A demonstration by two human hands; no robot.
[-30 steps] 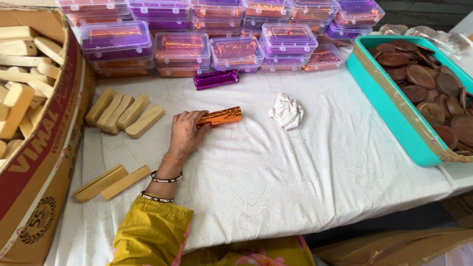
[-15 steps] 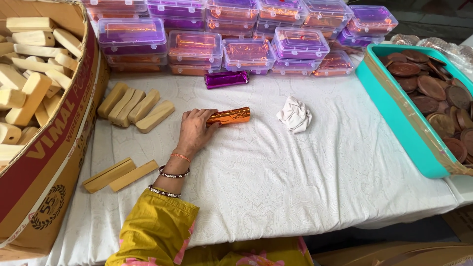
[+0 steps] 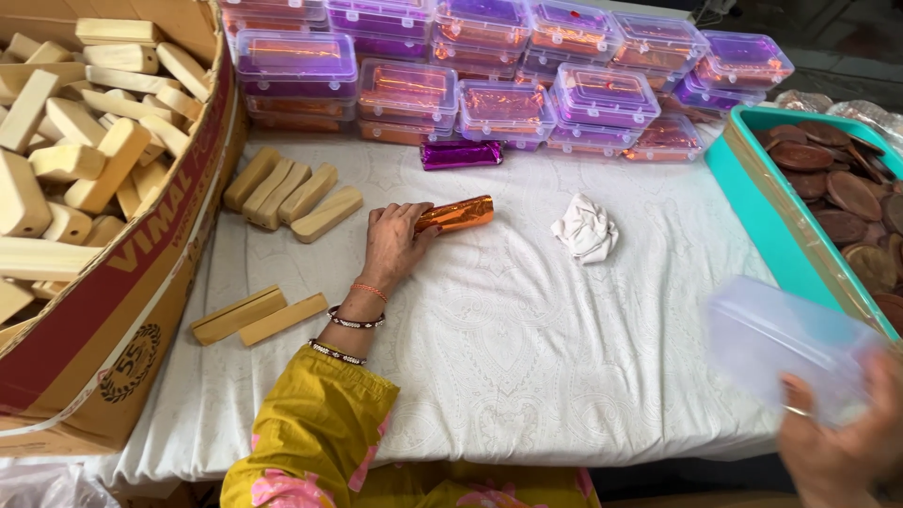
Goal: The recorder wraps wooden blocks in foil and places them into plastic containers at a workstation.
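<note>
Head view: left hand (image 3: 393, 246) on an orange foil-wrapped bar (image 3: 456, 215) lying on the white cloth-covered surface (image 3: 527, 357).

Long axis of the bar runs roughly left–right, its far end tilted slightly upward in frame, toward the crumpled white cloth (image 3: 585, 230). Left forearm, in a yellow sleeve (image 3: 315, 428), extends forward; fingers rest loosely curled on the bar's near end, palm down. Right hand (image 3: 842, 442), blurred at lower right, grips a clear plastic lidded box (image 3: 776, 343). Plain wooden blocks (image 3: 292, 193) lie just beside the left hand.

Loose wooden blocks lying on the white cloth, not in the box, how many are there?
6: four side by side beside the cardboard box, two near the left hand's wrist. None looks hidden.
</note>
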